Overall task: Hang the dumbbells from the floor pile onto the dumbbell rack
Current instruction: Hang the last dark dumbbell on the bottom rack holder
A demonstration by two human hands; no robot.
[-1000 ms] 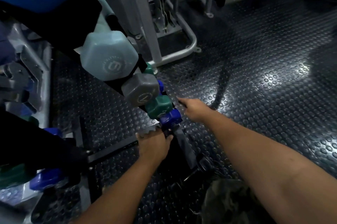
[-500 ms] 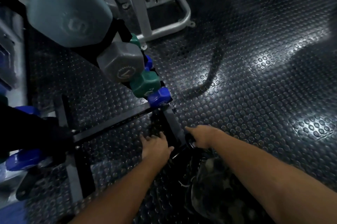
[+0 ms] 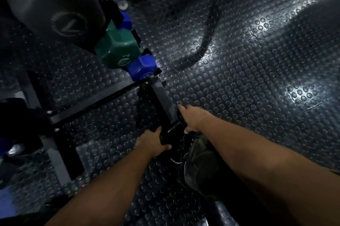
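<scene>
Two hands low at the rack's (image 3: pixel 95 104) base, near the studded floor (image 3: pixel 239 82). Left hand (image 3: pixel 152 142) lies over something black beside the base bar; fingers spread and bent around it, thumb out to the right. Too dark to tell what the black thing is, or whether it is truly gripped. Right hand (image 3: pixel 193 118) sits just right of the bar's end, index finger pointing forward, remaining fingers curled under; whether they hold anything cannot be told.

Against half a second ago: camera has dropped closer to the rack, so the hung dumbbells fill the upper left. Both hands have stayed at the bar's end; the left has slid toward the black thing.

On the rack: grey dumbbell (image 3: pixel 60 5) topmost, green dumbbell (image 3: pixel 117 49) below it, blue dumbbell (image 3: pixel 141 69) lowest, heads stacked along the slanted post. No floor pile can be made out in the shadow. Shoe (image 3: pixel 184 144) and camouflage trouser leg (image 3: pixel 202 167) sit under the right forearm.
</scene>
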